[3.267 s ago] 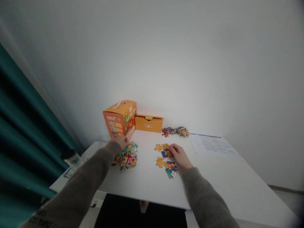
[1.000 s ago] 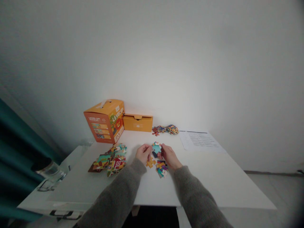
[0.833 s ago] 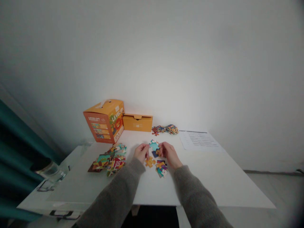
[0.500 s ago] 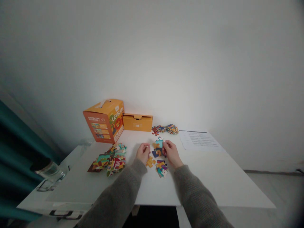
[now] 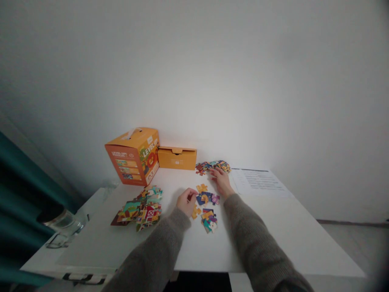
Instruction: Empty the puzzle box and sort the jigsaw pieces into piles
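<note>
My left hand (image 5: 186, 202) is closed, thumb and index finger together, beside the left edge of a dark blue and orange joined group of puzzle pieces (image 5: 205, 198). Whether anything sits in its fingers is hidden. Over the front of a puzzle-piece pile (image 5: 223, 164) by the wall is my right hand (image 5: 221, 182), its fingers stretched out and apart. No piece shows in it. A yellow puzzle piece (image 5: 201, 187) lies above the blue group, and another yellow piece (image 5: 195, 211) is below my left fingertips. Nearer me lies a small colourful cluster of puzzle pieces (image 5: 209, 221).
A larger heap of puzzle pieces (image 5: 148, 207) covers the table's left part. Behind it stands an orange puzzle box (image 5: 133, 156), with a smaller orange box (image 5: 177, 159) beside it. A printed sheet (image 5: 258, 181) lies back right. A glass jar (image 5: 65, 221) stands far left.
My right hand has moved from the middle pieces back to the pile by the wall. The teal piece it held half a second ago no longer shows there. My left hand shifted slightly right.
</note>
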The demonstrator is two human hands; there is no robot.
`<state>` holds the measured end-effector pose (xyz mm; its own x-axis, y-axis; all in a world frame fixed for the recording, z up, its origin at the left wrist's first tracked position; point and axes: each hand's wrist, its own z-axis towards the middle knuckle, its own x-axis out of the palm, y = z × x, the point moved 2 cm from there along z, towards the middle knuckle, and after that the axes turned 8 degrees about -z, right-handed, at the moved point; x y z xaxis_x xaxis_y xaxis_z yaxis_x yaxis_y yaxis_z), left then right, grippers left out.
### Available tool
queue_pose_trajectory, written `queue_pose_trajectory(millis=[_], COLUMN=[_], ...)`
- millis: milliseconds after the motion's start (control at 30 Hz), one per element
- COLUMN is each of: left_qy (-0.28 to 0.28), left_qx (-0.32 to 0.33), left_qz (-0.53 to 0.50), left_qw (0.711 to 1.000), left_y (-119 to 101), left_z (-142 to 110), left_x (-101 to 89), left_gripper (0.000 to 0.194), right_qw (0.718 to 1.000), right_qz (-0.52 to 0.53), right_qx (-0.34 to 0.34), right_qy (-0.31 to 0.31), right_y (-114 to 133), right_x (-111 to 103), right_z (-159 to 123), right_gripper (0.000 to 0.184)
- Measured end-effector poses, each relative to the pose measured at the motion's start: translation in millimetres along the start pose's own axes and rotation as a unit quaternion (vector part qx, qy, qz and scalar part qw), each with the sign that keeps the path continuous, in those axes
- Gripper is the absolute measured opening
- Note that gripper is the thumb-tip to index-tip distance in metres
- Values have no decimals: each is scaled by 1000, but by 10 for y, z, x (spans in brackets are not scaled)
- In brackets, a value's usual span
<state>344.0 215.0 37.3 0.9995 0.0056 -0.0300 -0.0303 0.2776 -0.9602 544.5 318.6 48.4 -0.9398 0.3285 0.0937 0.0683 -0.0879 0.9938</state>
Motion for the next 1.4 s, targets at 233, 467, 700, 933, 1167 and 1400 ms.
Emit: queue_pose_trajectory(millis=[233,467,700,933,1167,1400], left_qy=[-8,-33,-34,-32,-35,-24], left_qx=[1,-1,-14,-17,-7,-13], left_qz=[5,-9,-26,-18,-9,-8], left_qw=[1000,999,999,999,999,1000], left_y=[-34,-26,-32,-49,-29,-31], left_z=[-3,20,8,-3,10,9], left_x=[-2,-32,-37,-27,-40,-40], left_gripper=[14,14,12,11,11,12], right_qw=[998,959,820,721,744,760], right_qz=[11,-247,-516,-642,-619,-572], right_qx=[4,-95,-225,-246,-238,-228], right_qy=[68,104,100,85,80,210], right_y=[-17,119,111,66,87,234], right_x=[-143,-256,-433,-387,-374,-477], right_z=[-206,-539,-588,-358,-402,-745], right_gripper=[30,26,30,32,39,21])
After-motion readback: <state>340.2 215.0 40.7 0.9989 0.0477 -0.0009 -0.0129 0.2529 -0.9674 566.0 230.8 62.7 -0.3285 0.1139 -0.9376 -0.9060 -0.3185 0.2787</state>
